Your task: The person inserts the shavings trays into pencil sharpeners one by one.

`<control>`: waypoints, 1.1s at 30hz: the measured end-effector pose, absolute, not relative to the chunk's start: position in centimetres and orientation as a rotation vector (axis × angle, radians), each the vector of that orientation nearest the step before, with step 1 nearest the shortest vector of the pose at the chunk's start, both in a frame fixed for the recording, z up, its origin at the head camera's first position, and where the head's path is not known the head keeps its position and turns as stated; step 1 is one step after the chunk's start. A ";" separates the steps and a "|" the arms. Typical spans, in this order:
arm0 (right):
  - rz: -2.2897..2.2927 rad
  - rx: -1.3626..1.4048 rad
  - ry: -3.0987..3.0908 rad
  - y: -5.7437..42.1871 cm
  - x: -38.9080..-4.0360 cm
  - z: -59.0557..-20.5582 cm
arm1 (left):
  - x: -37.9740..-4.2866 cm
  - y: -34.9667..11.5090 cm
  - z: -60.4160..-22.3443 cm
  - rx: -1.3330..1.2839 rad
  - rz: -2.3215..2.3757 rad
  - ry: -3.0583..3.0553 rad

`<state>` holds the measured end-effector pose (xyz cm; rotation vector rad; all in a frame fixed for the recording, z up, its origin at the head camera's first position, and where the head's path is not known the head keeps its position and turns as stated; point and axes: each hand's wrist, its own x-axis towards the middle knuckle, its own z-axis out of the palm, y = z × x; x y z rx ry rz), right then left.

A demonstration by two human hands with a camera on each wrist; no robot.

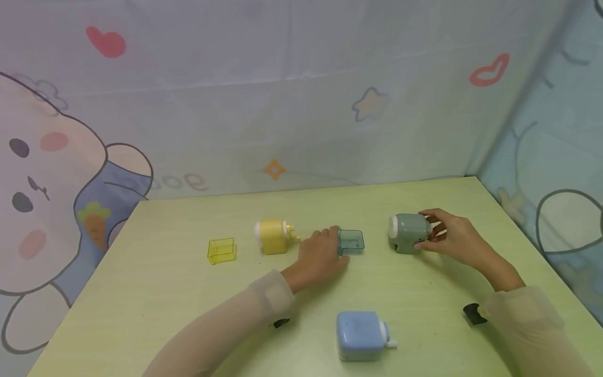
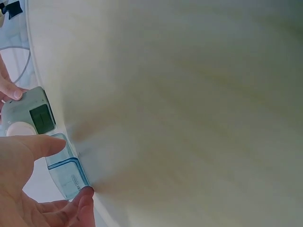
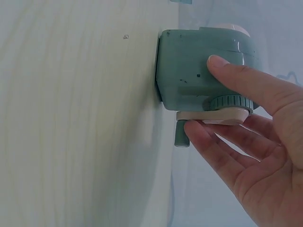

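My right hand (image 1: 459,240) grips a green crank pencil sharpener (image 1: 411,232) at the right of the table. In the right wrist view the thumb lies on its body, and the fingers are by the cream crank arm (image 3: 213,116) with its green knob. A dark rectangular opening (image 2: 42,118) shows in the sharpener in the left wrist view. My left hand (image 1: 319,256) pinches a clear blue-green shavings bin (image 1: 352,241) at its left end, thumb on the near side and fingertips on the far side. The bin sits close over the tabletop, left of the green sharpener.
A yellow pencil sharpener (image 1: 273,236) stands left of the left hand, with a clear yellow shavings bin (image 1: 222,251) further left. Nearer the front is a blue pencil sharpener (image 1: 360,336), its crank to the right. Printed cloth (image 1: 235,104) hangs behind the table.
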<state>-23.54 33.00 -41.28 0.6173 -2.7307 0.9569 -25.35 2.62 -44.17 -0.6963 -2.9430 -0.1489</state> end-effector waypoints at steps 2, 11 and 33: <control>0.954 0.621 -2.731 33.0 -23.6 -41.3 | -25.4 2.6 -44.0 -0.701 -0.138 -2.941; 0.941 0.633 -2.737 33.0 -23.5 -41.2 | -25.6 2.6 -44.1 -0.715 -0.133 -2.915; 0.959 0.616 -2.775 33.0 -23.6 -41.1 | -25.6 3.0 -44.3 -0.732 -0.290 -2.918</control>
